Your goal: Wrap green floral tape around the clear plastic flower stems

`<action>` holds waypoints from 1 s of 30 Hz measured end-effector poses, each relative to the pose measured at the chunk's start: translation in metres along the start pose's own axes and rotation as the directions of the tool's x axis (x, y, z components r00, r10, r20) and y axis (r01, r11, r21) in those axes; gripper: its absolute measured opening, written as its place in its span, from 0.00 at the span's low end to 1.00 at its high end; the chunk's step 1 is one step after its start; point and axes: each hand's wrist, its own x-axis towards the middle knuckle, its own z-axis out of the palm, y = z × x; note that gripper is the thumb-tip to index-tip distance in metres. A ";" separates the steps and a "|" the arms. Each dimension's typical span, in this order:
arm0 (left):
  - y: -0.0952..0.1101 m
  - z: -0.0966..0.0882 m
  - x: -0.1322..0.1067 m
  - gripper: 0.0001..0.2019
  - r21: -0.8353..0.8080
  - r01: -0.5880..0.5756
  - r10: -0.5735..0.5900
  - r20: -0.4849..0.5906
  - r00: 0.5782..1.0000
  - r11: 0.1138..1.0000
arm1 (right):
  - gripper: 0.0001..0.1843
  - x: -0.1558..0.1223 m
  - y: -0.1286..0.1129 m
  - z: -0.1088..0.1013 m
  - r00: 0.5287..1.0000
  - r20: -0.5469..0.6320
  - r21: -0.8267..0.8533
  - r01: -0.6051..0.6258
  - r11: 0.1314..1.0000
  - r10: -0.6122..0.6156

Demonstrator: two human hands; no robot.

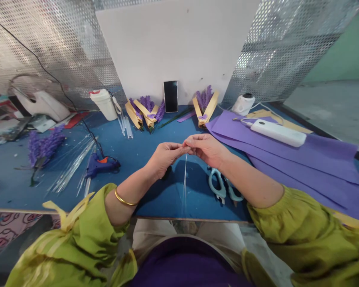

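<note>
a few thin clear strands (184,175) are held up above the blue worktop (143,145), between the person's forearms, with the free length hung down toward the front edge. their upper end is hidden among the fingertips, where the left hand (165,158) and the right hand (210,150) are brought together. both hands appear to be clamped on the strands by thumb and finger; how the grip is shared between them cannot be told, and the exact count of strands cannot be made out.

very little weight is to be expected. the strands are judged to be smooth and slippery, springy enough to be kept nearly straight, yet easily bent or creased if pinched hard. the lower ends are blurred and seem slightly fanned, so a spread is likely wherever no hold is kept. they are best taken at the gathered top, with the pads pressed flat and the ends kept level; if more control is wanted, a second light pinch could be placed a little lower.

similar lengths are seen in a loose bundle (73,167) on the left, beside a blue glue gun (98,165). light blue scissors (220,193) are partly covered by the right arm.
</note>
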 end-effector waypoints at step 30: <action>0.001 0.001 0.000 0.21 0.084 0.039 -0.034 -0.063 0.997 0.996 | 0.16 0.001 0.003 0.000 0.999 -0.020 -0.089 -0.035 0.995 0.033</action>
